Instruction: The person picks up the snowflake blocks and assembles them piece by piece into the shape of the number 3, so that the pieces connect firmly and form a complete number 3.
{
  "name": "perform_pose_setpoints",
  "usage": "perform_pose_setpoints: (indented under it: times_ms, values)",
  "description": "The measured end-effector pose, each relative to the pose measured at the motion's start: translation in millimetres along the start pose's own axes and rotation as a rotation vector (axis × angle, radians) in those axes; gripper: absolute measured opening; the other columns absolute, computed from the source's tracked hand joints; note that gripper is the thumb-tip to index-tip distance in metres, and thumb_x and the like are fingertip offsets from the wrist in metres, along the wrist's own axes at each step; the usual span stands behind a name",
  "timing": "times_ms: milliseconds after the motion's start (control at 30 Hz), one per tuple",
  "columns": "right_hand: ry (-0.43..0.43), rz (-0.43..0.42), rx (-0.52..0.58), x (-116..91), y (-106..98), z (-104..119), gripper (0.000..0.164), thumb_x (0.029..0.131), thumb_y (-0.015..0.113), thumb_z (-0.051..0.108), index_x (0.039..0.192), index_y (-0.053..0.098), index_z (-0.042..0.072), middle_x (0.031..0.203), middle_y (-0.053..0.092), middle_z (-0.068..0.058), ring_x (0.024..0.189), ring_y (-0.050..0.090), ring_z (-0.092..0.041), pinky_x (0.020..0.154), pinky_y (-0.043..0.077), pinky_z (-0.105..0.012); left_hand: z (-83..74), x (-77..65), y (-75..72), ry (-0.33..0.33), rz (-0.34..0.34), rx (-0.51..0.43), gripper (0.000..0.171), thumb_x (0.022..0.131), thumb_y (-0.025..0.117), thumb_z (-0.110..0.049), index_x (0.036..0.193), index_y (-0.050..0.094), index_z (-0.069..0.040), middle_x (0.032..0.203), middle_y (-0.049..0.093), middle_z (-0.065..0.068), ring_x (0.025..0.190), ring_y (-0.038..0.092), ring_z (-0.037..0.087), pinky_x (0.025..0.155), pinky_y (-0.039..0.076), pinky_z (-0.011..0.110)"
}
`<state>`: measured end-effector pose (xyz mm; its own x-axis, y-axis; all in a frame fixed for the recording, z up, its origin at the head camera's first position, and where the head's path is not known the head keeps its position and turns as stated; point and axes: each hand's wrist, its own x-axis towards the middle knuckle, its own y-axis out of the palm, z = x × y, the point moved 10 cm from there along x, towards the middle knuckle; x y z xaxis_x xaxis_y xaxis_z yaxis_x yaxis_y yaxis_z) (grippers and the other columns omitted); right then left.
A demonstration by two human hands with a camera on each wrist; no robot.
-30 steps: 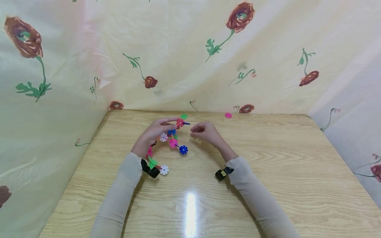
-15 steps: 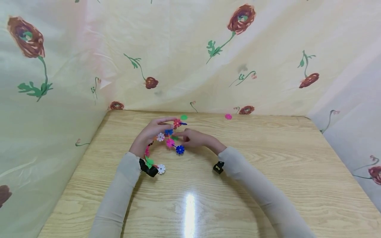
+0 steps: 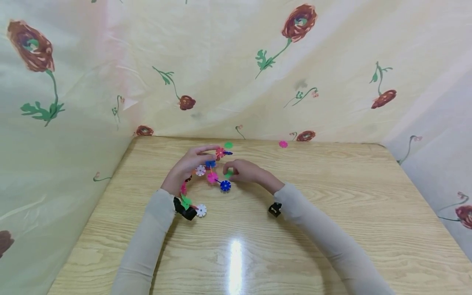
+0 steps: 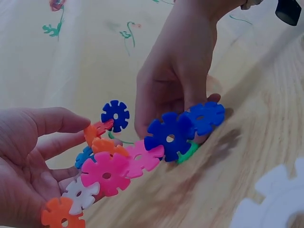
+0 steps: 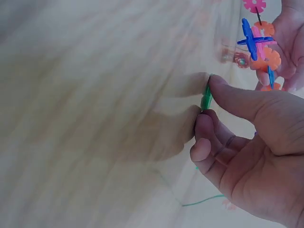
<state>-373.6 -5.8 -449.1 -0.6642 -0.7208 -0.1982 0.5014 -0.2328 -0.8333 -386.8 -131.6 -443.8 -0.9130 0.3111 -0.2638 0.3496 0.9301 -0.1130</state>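
Note:
My left hand point(image 3: 186, 164) holds a chain of notched plastic snowflake discs, pinching it near a red-orange disc point(image 3: 220, 153). The chain has a pink disc point(image 4: 102, 178), dark blue discs point(image 4: 172, 137) and a white disc point(image 4: 81, 194), slotted into one another at angles. It curves back under the left wrist to a white end disc point(image 3: 200, 210). Just right of the chain, my right hand point(image 3: 246, 170) pinches a green disc point(image 5: 207, 95) between thumb and fingers, close to the tabletop. In the left wrist view, the chain partly hides that green disc.
A loose green disc point(image 3: 228, 145) and a loose pink disc point(image 3: 283, 144) lie near the back edge of the wooden table point(image 3: 350, 196). A flowered cloth point(image 3: 221, 82) hangs behind the table and along its sides.
My right hand has come left and down toward the chain, reached to a green disc beside it, and now pinches that disc, drawn slightly right. My left hand stays nearly still with the chain.

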Motion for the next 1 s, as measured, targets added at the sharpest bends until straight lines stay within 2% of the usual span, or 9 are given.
perform_pose_setpoints:
  times_ms: [133, 233, 433, 600, 700, 867, 1000]
  values:
    - [0.055, -0.017, 0.023, -11.9, -2.6, -10.1, 0.018, 0.091, 0.075, 0.008, 0.108, 0.068, 0.009, 0.086, 0.056, -0.007, 0.077, 0.050, -0.016, 0.070, 0.043, -0.025, 1.6, 1.5, 6.1, -0.001, 0.013, 0.004, 0.044, 0.101, 0.064, -0.021, 0.144, 0.059, -0.023, 0.146, 0.056, 0.011, 0.133, 0.053, 0.034, 0.118, 0.036, 0.056]
    - [0.077, -0.025, 0.061, -19.4, -4.3, -17.0, 0.021, 0.088, 0.079, 0.008, 0.104, 0.065, 0.009, 0.096, 0.057, -0.007, 0.087, 0.053, -0.018, 0.077, 0.047, -0.028, 2.2, 1.9, 11.5, 0.006, 0.025, 0.009, 0.045, 0.101, 0.064, -0.022, 0.145, 0.057, -0.023, 0.149, 0.052, 0.009, 0.135, 0.051, 0.032, 0.120, 0.034, 0.056]
    - [0.099, -0.057, 0.206, -32.3, -11.1, -28.1, 0.021, 0.087, 0.077, 0.002, 0.101, 0.062, 0.006, 0.093, 0.066, -0.009, 0.084, 0.059, -0.018, 0.076, 0.051, -0.028, 0.6, 2.5, 22.2, 0.035, 0.048, -0.014, 0.046, 0.102, 0.062, -0.022, 0.148, 0.055, -0.020, 0.140, 0.061, 0.017, 0.132, 0.055, 0.032, 0.121, 0.033, 0.054]
    - [0.157, -0.191, 0.332, -41.9, -25.8, -47.5, 0.014, 0.092, 0.070, 0.000, 0.105, 0.066, 0.002, 0.090, 0.067, -0.011, 0.078, 0.062, -0.018, 0.069, 0.054, -0.026, 1.4, 4.5, 29.8, 0.044, 0.060, -0.024, 0.045, 0.103, 0.061, -0.020, 0.147, 0.054, -0.020, 0.133, 0.066, 0.017, 0.125, 0.061, 0.029, 0.116, 0.041, 0.049]
    - [0.186, -0.288, 0.429, -47.9, -35.9, -58.3, 0.017, 0.094, 0.067, -0.002, 0.111, 0.066, -0.002, 0.089, 0.068, -0.015, 0.075, 0.064, -0.019, 0.067, 0.057, -0.028, 3.3, 6.0, 33.2, 0.041, 0.067, -0.025, 0.045, 0.103, 0.060, -0.020, 0.148, 0.053, -0.020, 0.133, 0.066, 0.017, 0.121, 0.062, 0.027, 0.113, 0.043, 0.047]
    - [0.187, -0.426, 0.616, -53.1, -48.4, -70.4, 0.023, 0.096, 0.063, -0.005, 0.118, 0.064, -0.009, 0.092, 0.069, -0.020, 0.076, 0.069, -0.021, 0.074, 0.063, -0.036, 4.7, 7.4, 37.8, 0.033, 0.076, -0.035, 0.043, 0.104, 0.060, -0.020, 0.147, 0.054, -0.021, 0.132, 0.066, 0.017, 0.119, 0.063, 0.025, 0.113, 0.043, 0.047]
    - [0.192, -0.495, 0.749, -53.8, -51.7, -75.4, 0.026, 0.098, 0.062, -0.005, 0.123, 0.061, -0.012, 0.096, 0.070, -0.024, 0.076, 0.071, -0.018, 0.078, 0.064, -0.039, 5.7, 8.2, 39.4, 0.025, 0.080, -0.032, 0.043, 0.103, 0.061, -0.020, 0.146, 0.055, -0.022, 0.133, 0.065, 0.017, 0.120, 0.062, 0.025, 0.115, 0.041, 0.050]
